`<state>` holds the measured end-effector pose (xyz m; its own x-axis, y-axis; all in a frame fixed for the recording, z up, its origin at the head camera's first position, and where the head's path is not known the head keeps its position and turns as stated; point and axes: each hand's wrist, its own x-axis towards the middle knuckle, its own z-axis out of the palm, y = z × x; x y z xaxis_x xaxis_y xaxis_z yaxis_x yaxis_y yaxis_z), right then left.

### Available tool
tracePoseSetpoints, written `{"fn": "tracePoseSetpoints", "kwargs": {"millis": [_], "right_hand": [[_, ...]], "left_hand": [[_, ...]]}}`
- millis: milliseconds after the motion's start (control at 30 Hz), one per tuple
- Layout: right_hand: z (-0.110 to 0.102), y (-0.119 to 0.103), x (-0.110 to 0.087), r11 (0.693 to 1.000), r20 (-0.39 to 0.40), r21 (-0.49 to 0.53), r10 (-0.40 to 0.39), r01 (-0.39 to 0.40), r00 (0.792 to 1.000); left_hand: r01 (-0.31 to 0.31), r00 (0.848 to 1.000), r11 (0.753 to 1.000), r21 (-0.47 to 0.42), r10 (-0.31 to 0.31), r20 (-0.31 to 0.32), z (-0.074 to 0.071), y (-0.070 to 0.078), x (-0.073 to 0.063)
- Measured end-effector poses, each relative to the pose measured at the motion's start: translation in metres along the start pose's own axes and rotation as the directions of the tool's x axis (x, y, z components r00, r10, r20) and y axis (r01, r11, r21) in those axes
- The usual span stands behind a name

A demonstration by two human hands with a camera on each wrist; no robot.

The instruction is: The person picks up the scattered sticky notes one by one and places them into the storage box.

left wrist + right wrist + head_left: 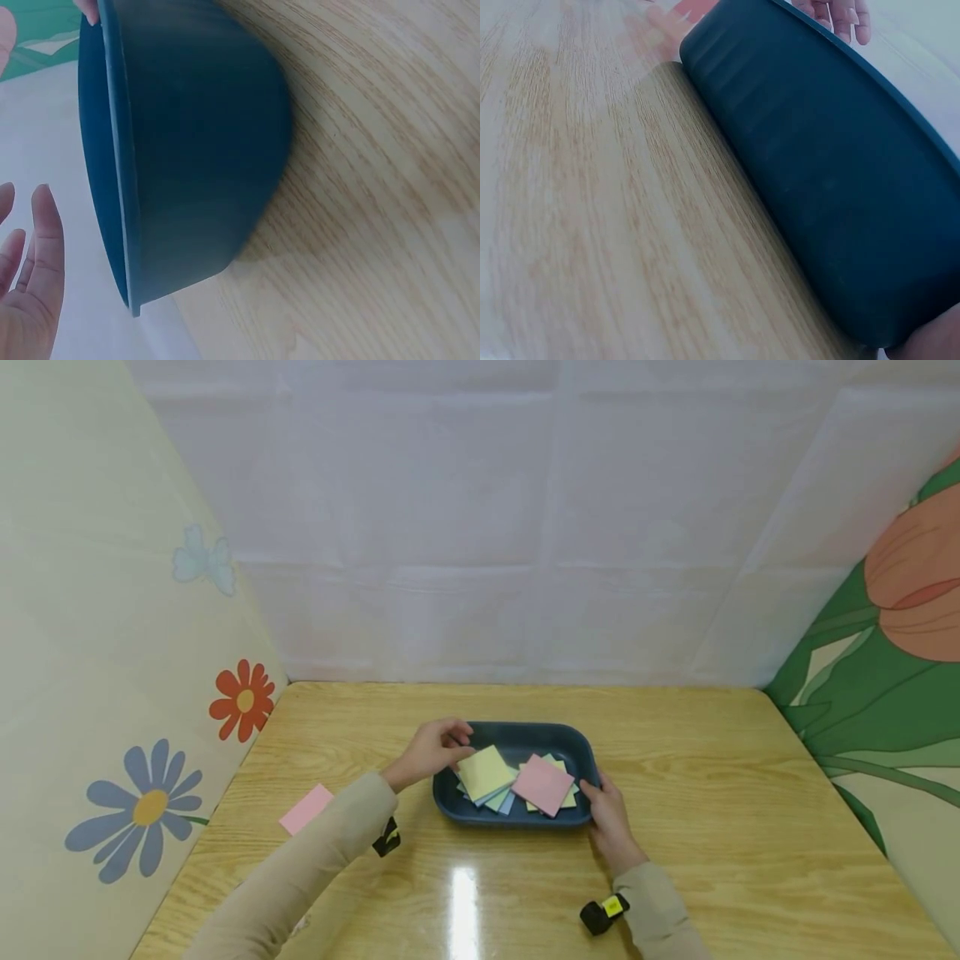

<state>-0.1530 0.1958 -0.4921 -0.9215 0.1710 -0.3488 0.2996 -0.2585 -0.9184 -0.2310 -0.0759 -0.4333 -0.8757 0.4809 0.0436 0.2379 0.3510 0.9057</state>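
A dark blue oblong tub (517,734) stands on the wooden table, holding two loose piles of square paper notes. A yellow note (486,772) tops the left pile; a pink note (543,785) tops the right one. My left hand (433,748) hovers at the tub's left end beside the yellow note. Its fingers (46,232) are spread and relaxed, with nothing between them. At the opposite end my right hand (613,820) grips the tub, thumb at the rim. The right wrist view shows the tub's long side wall (810,165), with most of that hand out of frame.
A pink paper (306,808) lies on the table (712,760) to the left, partly behind my left sleeve. A white cloth (487,527) hangs along the back edge. Flower-printed cloths flank both sides. Black camera straps (597,917) sit at the wrists.
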Motion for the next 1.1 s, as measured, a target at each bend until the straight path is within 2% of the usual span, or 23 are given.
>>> {"fn": "tracePoseSetpoints", "kwargs": {"millis": [500, 700, 767, 1000, 1100], "right_hand": [[0.001, 0.0, 0.0, 1.0, -0.014, -0.02, 0.007, -0.007, 1.0], [0.0, 0.0, 0.0, 1.0, -0.019, -0.017, 0.01, -0.01, 1.0], [0.001, 0.0, 0.0, 1.0, -0.018, -0.012, 0.007, -0.007, 1.0], [0.001, 0.0, 0.001, 1.0, -0.015, -0.009, -0.002, 0.001, 1.0], [0.001, 0.0, 0.0, 1.0, -0.016, -0.014, 0.003, -0.003, 1.0]], "left_hand": [[-0.022, 0.999, 1.0, 0.014, 0.022, -0.025, -0.011, 0.002, -0.013], [0.005, 0.998, 1.0, 0.024, -0.004, -0.055, -0.016, 0.002, -0.017], [0.011, 0.998, 1.0, 0.024, -0.009, -0.069, -0.018, 0.004, -0.02], [-0.016, 0.997, 1.0, 0.017, 0.017, -0.073, -0.026, 0.029, -0.037], [-0.014, 0.997, 1.0, 0.022, 0.016, -0.081, -0.029, 0.029, -0.041]]}}
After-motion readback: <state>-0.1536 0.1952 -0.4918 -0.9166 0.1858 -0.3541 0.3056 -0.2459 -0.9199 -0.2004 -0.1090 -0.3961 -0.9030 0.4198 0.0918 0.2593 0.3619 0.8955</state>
